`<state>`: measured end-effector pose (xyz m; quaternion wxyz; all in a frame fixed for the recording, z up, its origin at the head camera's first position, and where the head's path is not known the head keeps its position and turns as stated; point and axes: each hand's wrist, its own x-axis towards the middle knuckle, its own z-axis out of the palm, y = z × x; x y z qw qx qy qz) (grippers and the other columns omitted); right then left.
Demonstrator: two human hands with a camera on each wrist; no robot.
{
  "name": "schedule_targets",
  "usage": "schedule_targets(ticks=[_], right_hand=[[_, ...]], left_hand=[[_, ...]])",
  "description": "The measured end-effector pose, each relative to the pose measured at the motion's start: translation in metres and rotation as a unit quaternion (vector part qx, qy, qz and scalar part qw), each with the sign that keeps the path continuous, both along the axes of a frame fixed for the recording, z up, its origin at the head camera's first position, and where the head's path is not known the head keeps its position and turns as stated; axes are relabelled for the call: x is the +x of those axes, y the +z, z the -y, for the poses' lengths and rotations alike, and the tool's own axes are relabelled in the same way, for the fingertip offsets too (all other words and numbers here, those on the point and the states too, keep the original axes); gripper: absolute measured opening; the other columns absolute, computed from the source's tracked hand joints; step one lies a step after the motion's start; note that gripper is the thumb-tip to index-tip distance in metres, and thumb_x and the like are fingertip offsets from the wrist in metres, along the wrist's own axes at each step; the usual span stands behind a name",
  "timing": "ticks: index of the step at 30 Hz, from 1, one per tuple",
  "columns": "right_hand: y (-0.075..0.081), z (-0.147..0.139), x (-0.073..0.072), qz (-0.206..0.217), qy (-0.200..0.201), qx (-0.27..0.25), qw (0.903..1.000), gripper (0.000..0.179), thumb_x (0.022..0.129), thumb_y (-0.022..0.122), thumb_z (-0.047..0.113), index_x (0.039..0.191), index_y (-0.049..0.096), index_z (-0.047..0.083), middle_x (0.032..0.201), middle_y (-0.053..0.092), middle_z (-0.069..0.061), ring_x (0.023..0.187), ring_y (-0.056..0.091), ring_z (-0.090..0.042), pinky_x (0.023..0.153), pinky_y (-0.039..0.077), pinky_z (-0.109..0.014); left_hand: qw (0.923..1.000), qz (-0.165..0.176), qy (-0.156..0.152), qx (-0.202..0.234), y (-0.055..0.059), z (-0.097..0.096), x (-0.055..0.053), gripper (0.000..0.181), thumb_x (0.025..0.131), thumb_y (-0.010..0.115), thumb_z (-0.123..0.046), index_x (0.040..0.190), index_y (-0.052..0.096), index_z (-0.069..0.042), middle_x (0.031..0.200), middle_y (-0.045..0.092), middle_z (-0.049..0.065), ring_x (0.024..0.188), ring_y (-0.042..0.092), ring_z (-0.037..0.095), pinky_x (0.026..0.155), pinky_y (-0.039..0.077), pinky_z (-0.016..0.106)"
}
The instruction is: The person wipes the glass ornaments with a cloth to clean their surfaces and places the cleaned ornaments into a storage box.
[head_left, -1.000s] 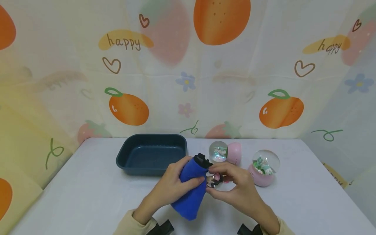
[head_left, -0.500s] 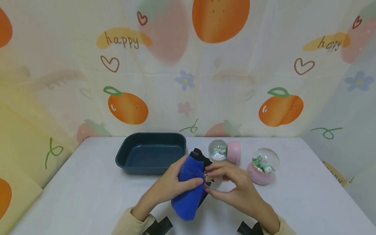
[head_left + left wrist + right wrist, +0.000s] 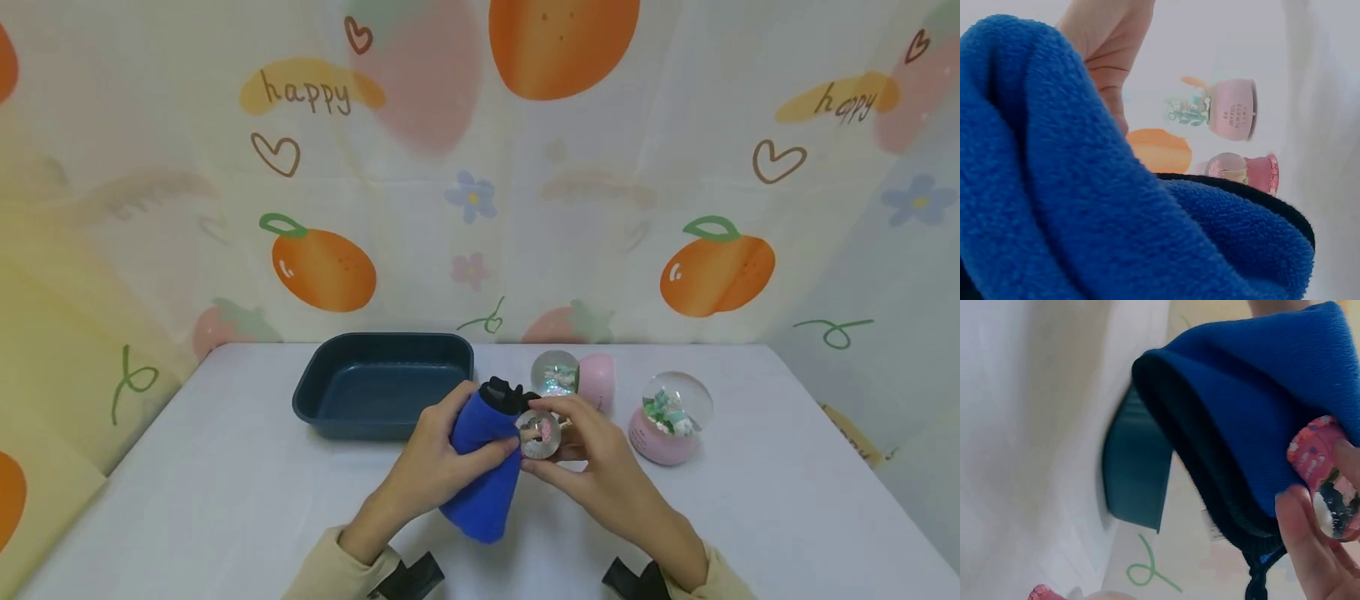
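Note:
My left hand [image 3: 431,467] grips a blue plush cloth [image 3: 480,492] with a black edge and a knotted black cord, which shows in the right wrist view. Between the thumb and fingers of my right hand [image 3: 611,471] is a small snow globe [image 3: 538,434]. Its clear ball faces me in the head view, and its deep-pink base [image 3: 1317,456] lies against the cloth in the right wrist view. Both hands are close together over the table's middle. The left fingers are mostly hidden behind the cloth.
A dark teal rectangular dish [image 3: 382,432] stands at the back left. Behind my right hand a snow globe [image 3: 596,382] lies on its side; another [image 3: 663,437] stands on its pink base to the right. A smaller deep-pink-based globe [image 3: 1264,174] shows in the left wrist view.
My right hand has turned the small globe, so its round clear ball shows more fully beside the cloth. The cloth has shifted slightly in my left hand, which keeps its grip.

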<state>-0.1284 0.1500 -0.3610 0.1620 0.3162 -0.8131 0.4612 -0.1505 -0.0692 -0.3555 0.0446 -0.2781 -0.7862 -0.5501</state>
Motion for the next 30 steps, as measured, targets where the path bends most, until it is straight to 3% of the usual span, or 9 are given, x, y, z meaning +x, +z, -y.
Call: schedule_targets(ticks=[6,11,15,24,27,30], right_hand=[[0.004,0.0,-0.002,0.006,0.033,-0.043,0.9985,0.054,0.079,0.082,0.004,0.127,0.058,0.01,0.118,0.064,-0.012,0.085,0.07,-0.01,0.07,0.059,-0.025],[0.005,0.001,-0.001,-0.022,0.058,-0.055,0.9966,0.054,0.076,0.083,0.002,0.124,0.06,0.008,0.117,0.065,-0.013,0.076,0.067,-0.008,0.063,0.058,-0.023],[0.004,0.001,-0.001,-0.035,0.064,-0.055,0.9958,0.054,0.075,0.084,0.0,0.123,0.062,0.007,0.117,0.065,-0.012,0.081,0.068,-0.012,0.065,0.058,-0.022],[0.001,-0.002,-0.002,-0.06,0.079,-0.069,0.9926,0.051,0.072,0.081,-0.011,0.116,0.064,0.005,0.121,0.062,-0.015,0.104,0.067,-0.011,0.075,0.059,-0.024],[0.001,-0.001,-0.002,-0.06,0.097,-0.081,0.9901,0.05,0.071,0.079,-0.015,0.114,0.063,0.003,0.121,0.061,-0.016,0.107,0.066,-0.01,0.076,0.059,-0.025],[-0.001,0.0,-0.001,-0.06,0.11,-0.085,0.9885,0.049,0.07,0.078,-0.018,0.112,0.062,0.003,0.12,0.06,-0.016,0.108,0.065,-0.012,0.078,0.059,-0.026]], left_hand=[[0.9998,-0.019,-0.002,-0.001,0.004,0.0,0.0,0.032,0.089,0.072,-0.017,0.118,0.059,-0.012,0.102,0.072,0.009,0.086,0.072,0.018,0.072,0.058,0.029],[0.9998,0.021,0.004,0.002,0.005,0.004,-0.001,0.032,0.092,0.067,-0.017,0.122,0.058,-0.011,0.111,0.07,0.011,0.095,0.07,0.024,0.079,0.059,0.039],[0.999,0.044,-0.002,0.006,0.005,0.006,-0.002,0.034,0.093,0.067,-0.02,0.125,0.056,-0.013,0.115,0.068,0.011,0.1,0.069,0.025,0.082,0.058,0.043],[0.9894,0.11,-0.093,-0.016,0.005,0.01,-0.003,0.051,0.092,0.068,-0.03,0.137,0.045,-0.026,0.126,0.062,0.003,0.11,0.063,0.023,0.089,0.054,0.043],[0.9904,0.097,-0.096,-0.02,0.005,0.009,-0.003,0.047,0.092,0.069,-0.028,0.134,0.048,-0.024,0.123,0.065,0.003,0.106,0.066,0.021,0.087,0.055,0.04],[0.9947,0.072,-0.072,-0.011,0.004,0.008,-0.003,0.037,0.093,0.066,-0.023,0.127,0.053,-0.018,0.118,0.069,0.006,0.102,0.069,0.02,0.084,0.057,0.038]])
